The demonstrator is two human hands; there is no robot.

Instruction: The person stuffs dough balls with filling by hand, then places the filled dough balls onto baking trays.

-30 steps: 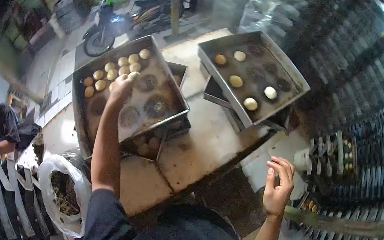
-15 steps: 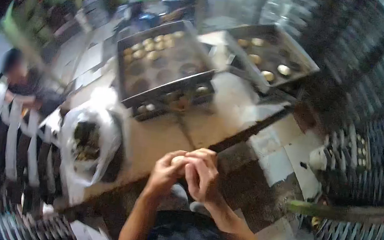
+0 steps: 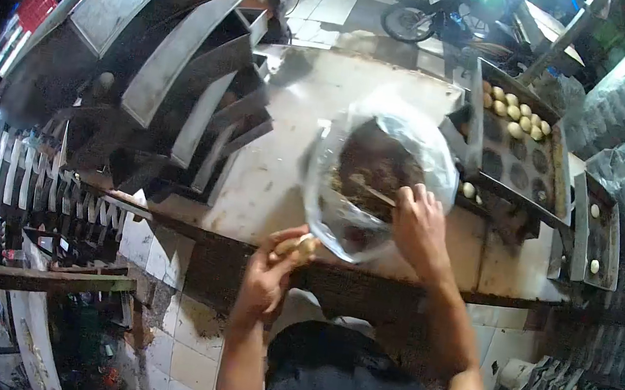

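At centre frame, left hand [image 3: 271,268]: curled around a pale dough piece [image 3: 296,246], just below the table edge [image 3: 244,235].
Right hand [image 3: 418,229]: pinched on a thin spoon handle [image 3: 376,194], reached into the bag.
Plastic bag [image 3: 341,218]: lay open on the table, dark filling [image 3: 375,168] inside.
Upper right tray [image 3: 522,193]: carried pale dough balls [image 3: 514,113] along its far end.
Far right: second tray [image 3: 578,230], few balls.
Upper left: stacked empty trays [image 3: 187,68].

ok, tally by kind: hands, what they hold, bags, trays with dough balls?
Hands: 2 (left hand, right hand)
Dough piece: 1
Spoon: 1
Bag: 1
Trays: 2 (near tray, far tray)
Total: 7
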